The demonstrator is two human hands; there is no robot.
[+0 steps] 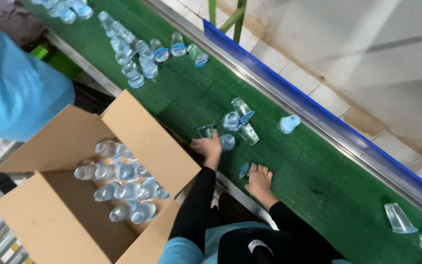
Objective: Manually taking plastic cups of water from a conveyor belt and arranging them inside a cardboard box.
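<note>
Small clear plastic bottles with blue caps lie scattered on a green conveyor belt (191, 93). My left hand (208, 147) reaches onto the belt's near edge and closes on one bottle (205, 130); another bottle (227, 142) lies just to its right. My right hand (259, 179) rests knuckles-up on the belt with a small bottle (244, 170) pinched at its thumb side. Both of my arms are in black sleeves. An open cardboard box (142, 132) at my left holds several of the same bottles (123, 186) lying on their sides.
More bottles lie in a cluster up the belt (137, 58), a few near the middle (242, 120), and some at the lower right (399, 218). A blue and metal rail (318, 117) borders the far side. Another person's light-blue sleeve (15, 88) is at top left.
</note>
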